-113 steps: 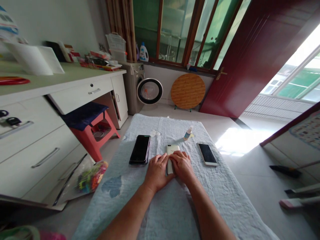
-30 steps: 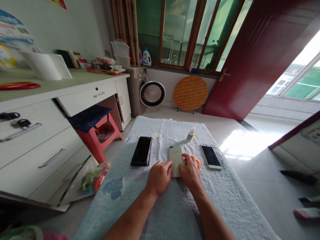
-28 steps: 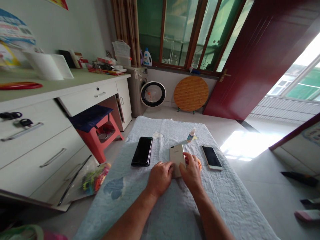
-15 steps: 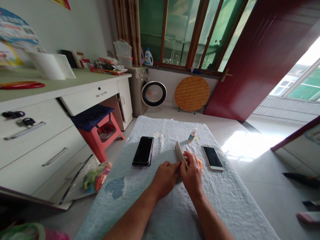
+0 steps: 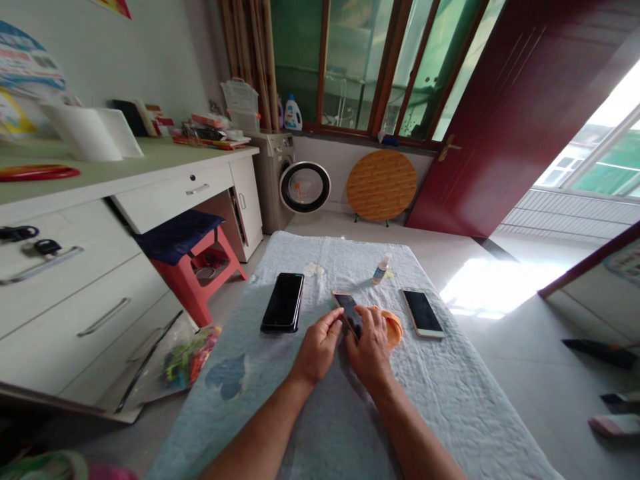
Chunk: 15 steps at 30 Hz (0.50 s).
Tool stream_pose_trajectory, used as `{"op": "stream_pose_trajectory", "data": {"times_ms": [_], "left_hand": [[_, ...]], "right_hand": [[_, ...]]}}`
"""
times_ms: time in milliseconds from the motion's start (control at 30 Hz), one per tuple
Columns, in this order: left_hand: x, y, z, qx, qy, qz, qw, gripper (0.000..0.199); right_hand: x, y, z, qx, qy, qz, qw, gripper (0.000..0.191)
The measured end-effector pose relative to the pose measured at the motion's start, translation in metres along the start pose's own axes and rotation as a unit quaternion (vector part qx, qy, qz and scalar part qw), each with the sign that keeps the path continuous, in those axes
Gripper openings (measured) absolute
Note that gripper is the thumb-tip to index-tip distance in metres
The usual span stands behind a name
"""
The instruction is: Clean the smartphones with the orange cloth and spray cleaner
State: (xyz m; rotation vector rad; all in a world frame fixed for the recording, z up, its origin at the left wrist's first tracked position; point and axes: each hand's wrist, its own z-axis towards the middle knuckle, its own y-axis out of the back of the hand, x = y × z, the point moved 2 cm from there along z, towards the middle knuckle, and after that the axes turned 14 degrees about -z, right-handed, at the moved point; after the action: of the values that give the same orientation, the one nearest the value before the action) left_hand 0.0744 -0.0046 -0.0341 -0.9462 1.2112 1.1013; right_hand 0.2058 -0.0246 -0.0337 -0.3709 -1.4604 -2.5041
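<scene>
A smartphone point(image 5: 346, 308) with a dark screen and pale frame is between my two hands, its screen tilted upward. My left hand point(image 5: 319, 345) pinches its left edge with thumb and fingertips. My right hand point(image 5: 371, 341) grips the other side, fingers curled over the screen. Just beyond the right hand lies a crumpled orange cloth point(image 5: 394, 329), partly hidden by it. To the left rests a black phone point(image 5: 283, 301); to the right lies a white-framed phone point(image 5: 423, 313). A small spray bottle point(image 5: 381, 270) stands upright behind my hands.
The table has a pale blue quilted cloth point(image 5: 320, 257). A red stool point(image 5: 207, 273) and a white desk point(image 5: 170, 190) stand left, with a plastic bag point(image 5: 175, 363) on the floor. A washing machine point(image 5: 273, 180) has its door open. A round wooden tabletop point(image 5: 381, 185) leans by the wall.
The phone in my hands has turned from edge-on to showing its dark screen. My left hand has shifted to its left edge, and more of the orange cloth shows.
</scene>
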Motion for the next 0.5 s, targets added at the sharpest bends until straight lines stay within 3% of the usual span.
{"op": "stream_pose_trajectory", "data": {"times_ms": [167,300,500], "left_hand": [[0.0038,-0.0004,0.0005,0.006,0.05,-0.052,0.997,0.044],[0.0028,0.0008,0.0012,0.005,0.093,-0.076,0.993,0.048],[0.0064,-0.0001,0.0022,-0.013,0.083,-0.051,0.995,0.043]], "right_hand": [[-0.0002,-0.0046,-0.0007,0.034,0.007,-0.013,0.999,0.036],[-0.0026,-0.0009,0.0006,0.04,0.001,-0.083,0.996,0.042],[-0.006,-0.0012,0.0014,0.075,-0.024,-0.158,0.984,0.049]]}}
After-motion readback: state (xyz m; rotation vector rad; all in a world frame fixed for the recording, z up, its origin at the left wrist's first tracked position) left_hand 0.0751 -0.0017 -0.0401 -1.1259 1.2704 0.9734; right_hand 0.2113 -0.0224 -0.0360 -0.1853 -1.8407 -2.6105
